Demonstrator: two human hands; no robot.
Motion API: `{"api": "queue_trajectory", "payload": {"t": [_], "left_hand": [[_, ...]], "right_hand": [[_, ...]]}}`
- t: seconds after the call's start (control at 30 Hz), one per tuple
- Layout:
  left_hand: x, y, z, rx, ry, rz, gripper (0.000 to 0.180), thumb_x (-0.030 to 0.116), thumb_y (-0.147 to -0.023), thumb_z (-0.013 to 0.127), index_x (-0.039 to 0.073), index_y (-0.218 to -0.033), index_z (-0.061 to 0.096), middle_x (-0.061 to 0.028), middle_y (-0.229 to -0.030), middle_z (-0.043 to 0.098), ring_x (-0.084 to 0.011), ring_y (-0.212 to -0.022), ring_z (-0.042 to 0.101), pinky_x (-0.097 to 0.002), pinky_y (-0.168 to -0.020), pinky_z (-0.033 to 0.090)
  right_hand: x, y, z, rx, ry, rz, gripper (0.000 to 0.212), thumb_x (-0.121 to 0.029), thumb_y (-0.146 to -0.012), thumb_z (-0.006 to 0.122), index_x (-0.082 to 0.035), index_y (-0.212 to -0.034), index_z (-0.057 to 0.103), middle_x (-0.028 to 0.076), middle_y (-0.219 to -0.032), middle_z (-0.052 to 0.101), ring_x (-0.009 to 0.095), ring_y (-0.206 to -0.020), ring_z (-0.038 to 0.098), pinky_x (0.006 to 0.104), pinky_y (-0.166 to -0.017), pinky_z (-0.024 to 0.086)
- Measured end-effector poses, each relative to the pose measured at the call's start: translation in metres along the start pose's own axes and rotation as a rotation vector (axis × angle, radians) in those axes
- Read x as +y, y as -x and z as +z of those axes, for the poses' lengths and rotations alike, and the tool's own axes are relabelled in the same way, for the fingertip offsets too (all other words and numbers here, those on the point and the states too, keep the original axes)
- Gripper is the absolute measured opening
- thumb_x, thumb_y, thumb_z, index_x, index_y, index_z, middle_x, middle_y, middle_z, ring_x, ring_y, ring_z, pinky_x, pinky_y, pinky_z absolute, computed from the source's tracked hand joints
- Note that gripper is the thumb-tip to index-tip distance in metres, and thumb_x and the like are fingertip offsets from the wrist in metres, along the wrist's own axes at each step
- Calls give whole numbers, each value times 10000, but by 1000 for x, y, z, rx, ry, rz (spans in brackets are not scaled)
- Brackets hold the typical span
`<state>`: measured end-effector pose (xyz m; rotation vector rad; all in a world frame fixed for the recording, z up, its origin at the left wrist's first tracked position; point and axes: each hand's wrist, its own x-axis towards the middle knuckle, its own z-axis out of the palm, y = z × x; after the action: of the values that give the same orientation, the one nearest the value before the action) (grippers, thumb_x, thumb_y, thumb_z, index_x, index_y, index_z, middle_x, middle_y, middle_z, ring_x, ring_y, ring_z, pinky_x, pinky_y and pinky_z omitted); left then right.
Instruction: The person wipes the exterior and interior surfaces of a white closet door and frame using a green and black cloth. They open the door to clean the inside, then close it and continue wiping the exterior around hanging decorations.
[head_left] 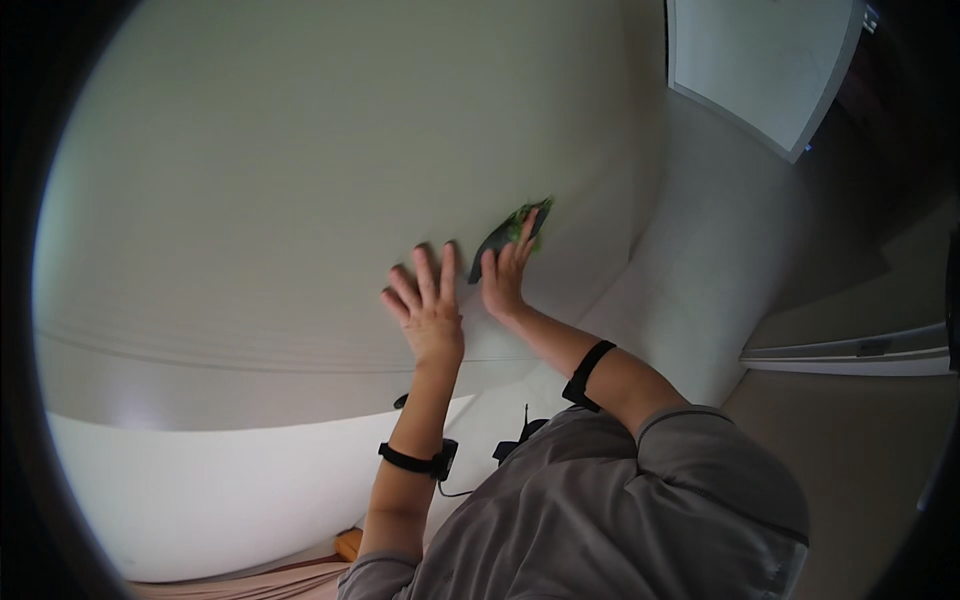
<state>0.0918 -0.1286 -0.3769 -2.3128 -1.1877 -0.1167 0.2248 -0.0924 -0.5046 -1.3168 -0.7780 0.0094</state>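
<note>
My left hand lies against the broad pale surface with its fingers stretched and spread, holding nothing. Just right of it, my right hand rests on a thin, dark flat piece with green leaf-like parts. Its fingers reach along the piece toward the upper right, covering part of it. Whether the piece is a sticker or a flat sheet cannot be made out. The green parts stick out past the fingertips at the upper end.
A framed white panel stands at the upper right. A pale ledge or rail runs along the right side. Pinkish cloth and an orange-brown object show at the lower left. Black bands circle both my arms; a cable hangs by the left one.
</note>
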Motion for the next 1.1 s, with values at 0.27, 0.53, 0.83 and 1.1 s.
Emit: {"api": "queue_trajectory", "payload": {"t": [0.27,0.53,0.83,1.1], "left_hand": [[-28,13,28,-57,-126,-83,1373,481,-720,1022,336,-1797,184,-234,-1806,158,-687,-1523,253,-896,-1180,244],[-44,18,59,76,-170,-40,1406,625,-731,975,232,-1803,156,-365,-1803,101,-805,-1537,83,-940,-1175,114],[-36,14,55,106,-177,-56,1377,708,-744,933,196,-1788,194,-382,-1786,122,-819,-1532,44,-948,-1161,112],[-31,12,47,105,-189,-55,1325,741,-779,888,165,-1775,232,-403,-1764,178,-828,-1515,86,-936,-1167,121]], "right_hand": [[116,-161,-58,269,-111,361,832,-552,-1214,280,6,-1790,58,220,-1882,29,479,-1712,78,553,-1389,97],[88,-234,-44,452,-162,1092,849,-636,-1189,220,-54,-1801,144,212,-1876,127,430,-1708,195,531,-1374,182],[7,-267,-61,47,271,-511,750,-413,-1092,516,84,-1649,445,262,-1837,214,610,-1615,252,726,-1325,162],[155,-168,-60,205,7,344,900,-569,-1155,403,37,-1770,147,225,-1878,74,566,-1670,166,642,-1357,181]]}}
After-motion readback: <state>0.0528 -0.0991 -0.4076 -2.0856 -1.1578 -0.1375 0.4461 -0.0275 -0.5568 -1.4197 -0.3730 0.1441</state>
